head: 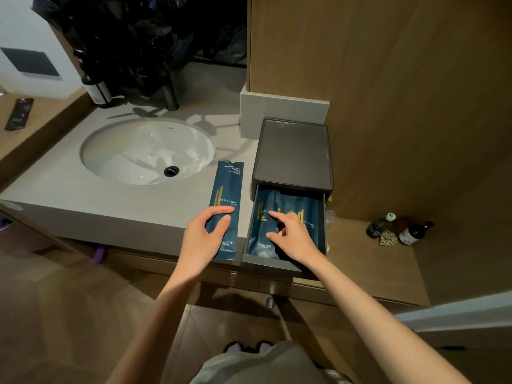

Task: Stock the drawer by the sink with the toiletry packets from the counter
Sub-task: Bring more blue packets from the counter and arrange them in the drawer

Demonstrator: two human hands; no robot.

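One packet left out, several already in. Counter [110,195] fills left-centre of frame, with the sink [146,151] sunk in it at upper centre. Box [292,153] stands centre-right on the counter's right end. Its drawer [264,263] is pulled toward the lower frame, and the front lip looks to hang past the counter edge. Stack [288,203] of blue packets lies inside, rumpled and riding high. Packet [227,189] lies flat on the counter just left of the drawer, its near end at the counter's front edge.

Left hand [203,234] has thumb and forefinger bent onto the packet in a pinch. Right hand [296,236] is in the drawer, fingers spread and pressing the stack, gripping nothing. Bottles [412,232] are on the ledge at right, well apart.

Risks, as I judge them:
- Pressing hard on the overhanging drawer could tip it or the box.
- A weak pinch on slick film could let the packet slide off the edge to the floor [69,314].
- The puffed stack may snag the box top on closing, or crease if the packet goes in skewed.
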